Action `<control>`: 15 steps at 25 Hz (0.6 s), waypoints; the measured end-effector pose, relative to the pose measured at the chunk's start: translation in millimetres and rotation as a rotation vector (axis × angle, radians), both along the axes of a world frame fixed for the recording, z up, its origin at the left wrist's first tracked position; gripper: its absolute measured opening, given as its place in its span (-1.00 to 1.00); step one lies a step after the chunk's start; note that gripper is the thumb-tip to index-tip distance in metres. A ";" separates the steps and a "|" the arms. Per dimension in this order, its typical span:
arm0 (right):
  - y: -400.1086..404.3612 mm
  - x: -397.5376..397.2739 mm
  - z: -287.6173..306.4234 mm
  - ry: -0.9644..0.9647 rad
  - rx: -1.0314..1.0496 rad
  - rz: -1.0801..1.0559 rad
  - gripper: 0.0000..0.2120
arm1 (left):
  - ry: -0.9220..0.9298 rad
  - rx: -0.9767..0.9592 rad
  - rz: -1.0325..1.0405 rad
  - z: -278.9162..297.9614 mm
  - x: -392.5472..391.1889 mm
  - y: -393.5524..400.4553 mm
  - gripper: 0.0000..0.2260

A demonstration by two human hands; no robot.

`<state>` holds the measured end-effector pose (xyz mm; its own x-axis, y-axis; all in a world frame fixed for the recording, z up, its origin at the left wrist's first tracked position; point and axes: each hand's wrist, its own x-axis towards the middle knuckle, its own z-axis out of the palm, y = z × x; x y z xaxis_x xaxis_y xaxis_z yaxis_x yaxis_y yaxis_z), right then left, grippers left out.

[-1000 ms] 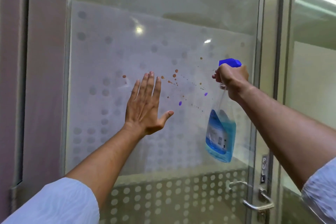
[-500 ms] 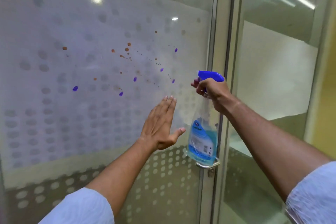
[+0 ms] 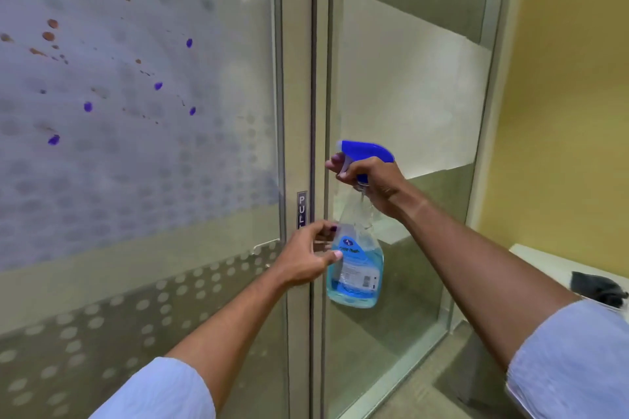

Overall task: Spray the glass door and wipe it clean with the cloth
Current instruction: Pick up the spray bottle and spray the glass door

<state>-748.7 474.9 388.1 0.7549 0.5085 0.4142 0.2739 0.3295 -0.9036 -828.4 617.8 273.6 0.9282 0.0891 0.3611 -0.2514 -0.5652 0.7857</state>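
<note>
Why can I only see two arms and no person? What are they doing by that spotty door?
The camera sits on the person's head, so you see what they see: their own two arms reaching forward.

The right hand holds a clear spray bottle with a blue trigger top and blue liquid by its neck. The left hand is touching the bottle's side, near the label.

On the left is the frosted glass door with a dot pattern. It has purple and brown splatters on it, which need cleaning off. A small sign reading PULL is on the door frame.

At the far right, something dark lies on a pale ledge; it may be the cloth, but I cannot tell.
</note>
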 end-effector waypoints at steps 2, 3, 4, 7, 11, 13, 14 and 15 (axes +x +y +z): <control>-27.5 18.0 -9.9 -0.004 0.005 -0.017 -0.72 | 0.024 -0.031 -0.044 -4.1 17.0 -28.3 -0.62; -39.2 26.3 -14.0 -0.005 0.010 -0.026 -0.73 | 0.033 -0.034 -0.064 -5.0 24.3 -41.4 -0.63; -50.8 34.7 -17.9 -0.003 0.014 -0.034 -0.73 | 0.046 -0.039 -0.078 -5.6 31.5 -54.4 -0.63; -84.7 54.5 -23.8 0.030 -0.001 -0.050 -0.73 | 0.064 -0.062 -0.113 -10.2 55.5 -86.4 -0.62; -125.5 76.9 -30.8 -0.023 -0.118 -0.113 -0.74 | 0.057 -0.060 -0.120 -17.0 91.4 -120.2 -0.62; -145.6 93.1 -37.6 -0.044 -0.154 -0.151 -0.60 | 0.045 -0.061 -0.135 -19.4 110.2 -135.5 -0.61; -156.9 102.0 -42.2 -0.047 -0.174 -0.171 -0.52 | 0.039 -0.056 -0.143 -21.0 120.7 -142.5 -0.61; -168.3 110.9 -47.8 -0.045 -0.211 -0.187 -0.47 | 0.035 -0.047 -0.153 -22.4 131.2 -148.2 -0.62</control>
